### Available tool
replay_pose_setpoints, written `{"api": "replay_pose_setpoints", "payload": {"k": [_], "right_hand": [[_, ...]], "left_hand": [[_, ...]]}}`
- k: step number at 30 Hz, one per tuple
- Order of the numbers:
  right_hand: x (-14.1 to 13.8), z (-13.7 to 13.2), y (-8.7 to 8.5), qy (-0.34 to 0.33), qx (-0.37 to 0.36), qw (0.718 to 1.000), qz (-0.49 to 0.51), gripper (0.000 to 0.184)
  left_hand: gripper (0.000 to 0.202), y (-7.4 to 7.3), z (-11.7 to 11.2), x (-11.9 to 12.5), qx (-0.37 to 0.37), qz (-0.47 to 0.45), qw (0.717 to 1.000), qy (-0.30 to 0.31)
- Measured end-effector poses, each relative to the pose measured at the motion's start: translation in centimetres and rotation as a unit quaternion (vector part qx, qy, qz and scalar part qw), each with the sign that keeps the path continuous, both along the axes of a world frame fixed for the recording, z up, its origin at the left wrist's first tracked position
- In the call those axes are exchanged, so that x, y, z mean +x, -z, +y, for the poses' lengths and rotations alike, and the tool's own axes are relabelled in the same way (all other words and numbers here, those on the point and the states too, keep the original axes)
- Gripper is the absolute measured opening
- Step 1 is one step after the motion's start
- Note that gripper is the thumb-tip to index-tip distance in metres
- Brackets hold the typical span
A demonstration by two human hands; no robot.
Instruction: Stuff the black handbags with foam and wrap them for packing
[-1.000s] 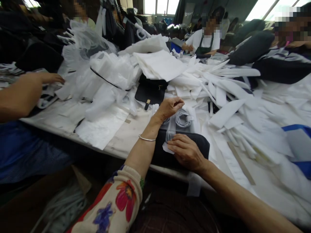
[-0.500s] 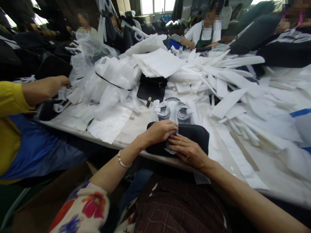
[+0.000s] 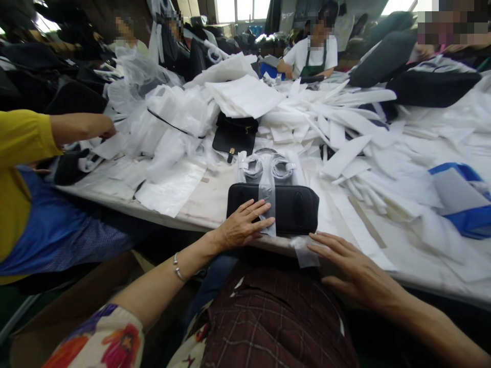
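Observation:
A black bag (image 3: 293, 207) lies at the table's front edge with its oval-marked side facing me. A translucent strip (image 3: 267, 191) runs down across its middle. Behind it are two wrapped rolls (image 3: 282, 169), pale and coiled, in white covering. My left hand (image 3: 245, 223) rests with its fingers stretched over the left half of the bag and the strip. My right hand (image 3: 345, 258) hovers apart from the bag at its lower right, fingers spread, holding nothing. Close to its fingertips, a clear plastic piece (image 3: 306, 253) hangs over the edge.
A flat black bag (image 3: 235, 138) with a gold clasp lies behind, partly under white sheets (image 3: 245, 97). White foam strips (image 3: 349, 153) heap up to the right, near a blue container (image 3: 466, 222). At left reaches a co-worker's yellow sleeve (image 3: 26, 133); another person (image 3: 310, 56) works opposite.
Both hands have parted from the middle of the bag. My right hand has moved away to the right and toward me; my left hand has flattened and slid lower. The strip now shows fully.

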State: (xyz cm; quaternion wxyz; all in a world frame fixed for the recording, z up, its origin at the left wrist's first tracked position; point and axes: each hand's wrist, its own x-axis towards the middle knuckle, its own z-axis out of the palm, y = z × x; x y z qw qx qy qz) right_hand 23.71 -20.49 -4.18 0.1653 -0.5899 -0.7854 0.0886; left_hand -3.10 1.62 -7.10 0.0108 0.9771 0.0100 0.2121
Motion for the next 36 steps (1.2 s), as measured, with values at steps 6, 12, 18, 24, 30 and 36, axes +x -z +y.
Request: {"api": "replay_pose_setpoints", "payload": {"k": [6, 12, 18, 24, 30, 36], "right_hand": [[-1.4, -0.8, 4.5, 0.051, 0.152, 0.98, -0.116, 0.04], [-4.0, 2.0, 2.5, 0.043, 0.257, 0.965, -0.026, 0.027], [-10.0, 3.5, 3.7, -0.042, 0.231, 0.959, 0.16, 0.031], [-11.3, 2.8, 4.9, -0.03, 0.199, 0.954, 0.222, 0.025], [-10.4, 3.8, 1.2, 0.081, 0.205, 0.931, 0.29, 0.012], [-10.2, 6.7, -2.3, -0.072, 0.073, 0.973, 0.207, 0.015]], "left_hand": [[0.034, 0.3, -0.1, -0.4, -0.02, -0.043, 0.999, 0.018], [0.027, 0.4, -0.5, -0.2, -0.001, -0.05, 0.999, 0.011], [0.028, 0.6, -0.6, 0.6, 0.024, -0.058, 0.998, -0.015], [0.029, 0.7, -0.6, 0.6, 0.011, -0.054, 0.998, -0.002], [0.045, -0.3, -1.0, -0.1, -0.029, 0.005, 1.0, 0.01], [0.023, 1.9, -3.0, 1.2, 0.015, -0.097, 0.992, -0.08]]}}
